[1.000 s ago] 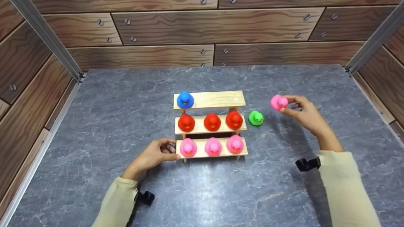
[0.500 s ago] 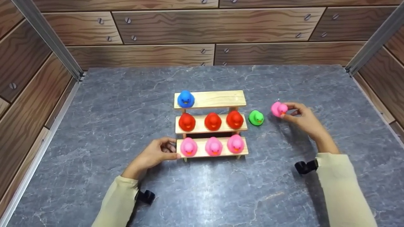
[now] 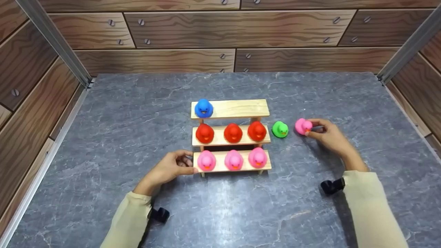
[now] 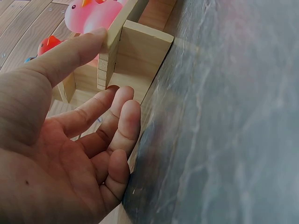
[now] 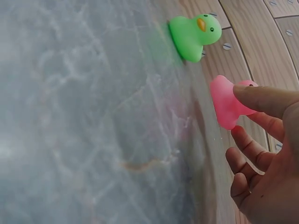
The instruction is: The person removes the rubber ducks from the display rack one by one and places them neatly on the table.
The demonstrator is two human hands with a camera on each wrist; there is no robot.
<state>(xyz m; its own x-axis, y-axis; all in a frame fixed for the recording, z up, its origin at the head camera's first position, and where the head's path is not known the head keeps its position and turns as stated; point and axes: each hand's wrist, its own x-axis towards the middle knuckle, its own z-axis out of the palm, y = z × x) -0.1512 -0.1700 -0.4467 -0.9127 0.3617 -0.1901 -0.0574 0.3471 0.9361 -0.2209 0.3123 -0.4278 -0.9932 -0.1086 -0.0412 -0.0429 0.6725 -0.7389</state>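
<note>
In the head view, the right hand point(image 3: 329, 137) pinches a pink rubber duck point(image 3: 302, 126) beside a green rubber duck point(image 3: 280, 129). Left wrist view: the left hand point(image 4: 65, 147) pinches the end of a wooden rack point(image 4: 142, 49), probably steadying it. Right wrist view: the right fingers leave the duck's base free, likely holding it upright.

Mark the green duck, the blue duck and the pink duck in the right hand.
Green duck point(image 5: 190, 38), right wrist view: its body.
Blue duck point(image 3: 204, 107), head view: its head.
Held pink duck point(image 5: 225, 102), right wrist view: its body.
</note>
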